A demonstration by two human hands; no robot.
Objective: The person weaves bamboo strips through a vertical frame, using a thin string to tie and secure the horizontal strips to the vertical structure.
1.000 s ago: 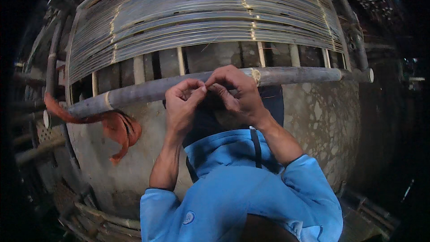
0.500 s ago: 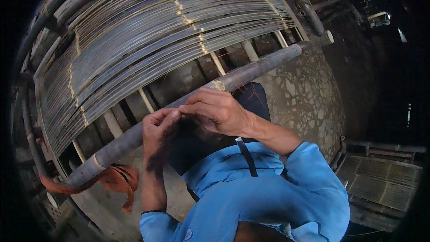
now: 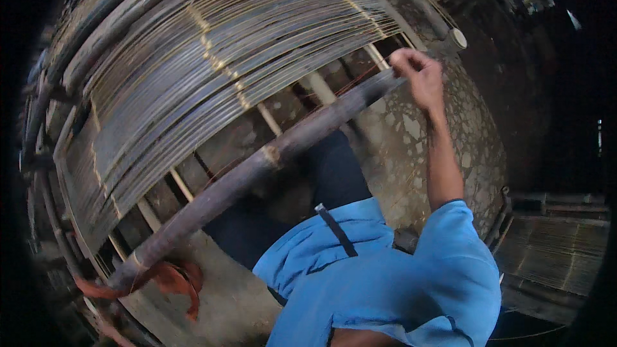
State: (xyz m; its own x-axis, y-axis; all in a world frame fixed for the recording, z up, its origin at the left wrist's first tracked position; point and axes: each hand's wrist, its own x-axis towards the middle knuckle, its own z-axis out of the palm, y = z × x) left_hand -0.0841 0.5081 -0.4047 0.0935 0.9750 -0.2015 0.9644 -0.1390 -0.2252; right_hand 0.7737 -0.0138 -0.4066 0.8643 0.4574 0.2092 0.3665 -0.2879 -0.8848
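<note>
My right hand is stretched out to the right end of a thick dark bamboo pole, blurred a little, its thumb and fingers curled into a pinch. A thin reddish thread runs along the pole's far side up to those fingers. At the lower left rim a blurred, skin-coloured shape beside the pole's left end looks like part of my left arm; the fingers there cannot be made out. Beyond the pole lies a rack of thin split slats, bound in rows with pale ties.
Orange-red cloth is wrapped at the pole's left end. Pale crossbars join the pole to the rack. Stony ground lies on the right, with a second slatted rack at the lower right.
My hands have parted from their pinch together over the pole. The right has moved far right to the pole's end; the left has left the middle. The view has shifted.
</note>
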